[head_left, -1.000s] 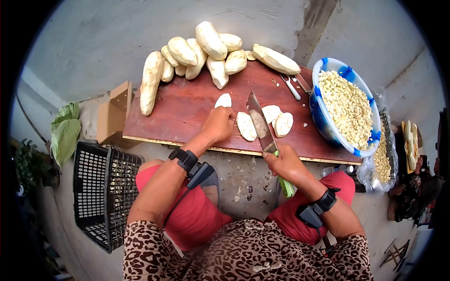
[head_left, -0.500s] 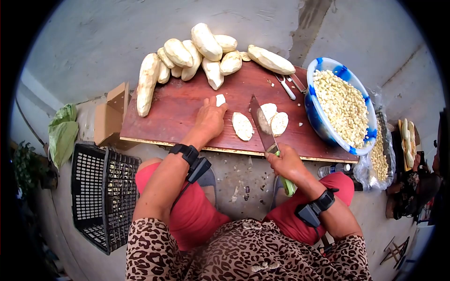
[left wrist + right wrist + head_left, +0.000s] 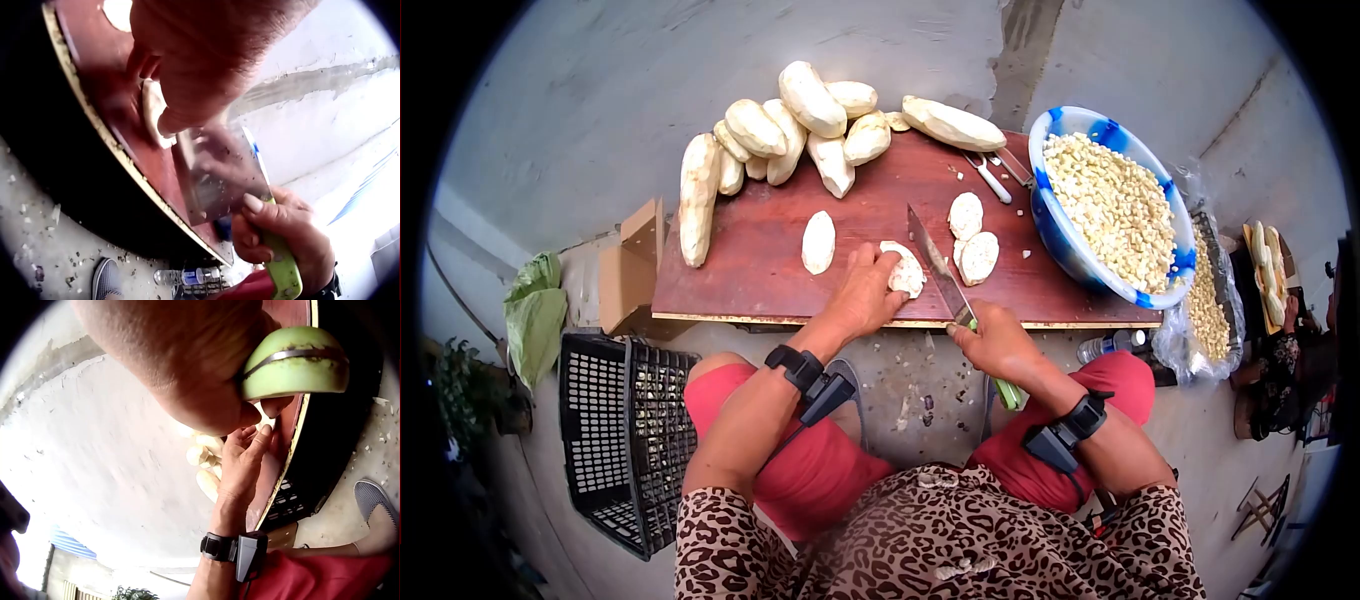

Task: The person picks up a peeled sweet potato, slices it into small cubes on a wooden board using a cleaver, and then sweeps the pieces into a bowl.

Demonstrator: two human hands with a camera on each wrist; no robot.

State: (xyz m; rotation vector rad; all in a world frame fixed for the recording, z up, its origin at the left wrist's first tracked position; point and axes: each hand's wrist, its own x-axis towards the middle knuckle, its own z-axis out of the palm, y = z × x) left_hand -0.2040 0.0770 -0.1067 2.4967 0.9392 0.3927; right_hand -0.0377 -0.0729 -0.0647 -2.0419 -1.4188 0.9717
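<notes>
In the head view my left hand (image 3: pixel 866 294) holds a pale slice of peeled root vegetable (image 3: pixel 905 271) by its left side, near the board's front edge. The thumb and fingers lie along that slice in the left wrist view. My right hand (image 3: pixel 998 342) grips a cleaver by its green handle (image 3: pixel 282 269). The wide cleaver blade (image 3: pixel 940 268) points away from me, just right of the held slice. Another slice (image 3: pixel 819 243) lies flat to the left, and two more slices (image 3: pixel 977 258) lie touching, right of the blade.
Whole peeled roots (image 3: pixel 755 128) are piled along the back of the red-brown board (image 3: pixel 740 290). A white-handled peeler (image 3: pixel 990 180) lies near a blue-and-white basin (image 3: pixel 1050 230) of diced pieces. A black crate (image 3: pixel 600 430) stands on the floor at left; a plastic bottle (image 3: pixel 1112 345) lies under the right end.
My left hand has let go of one slice, leaving it at left, and moved right to take hold of the slice beside the blade. The right hand keeps its grip on the cleaver.
</notes>
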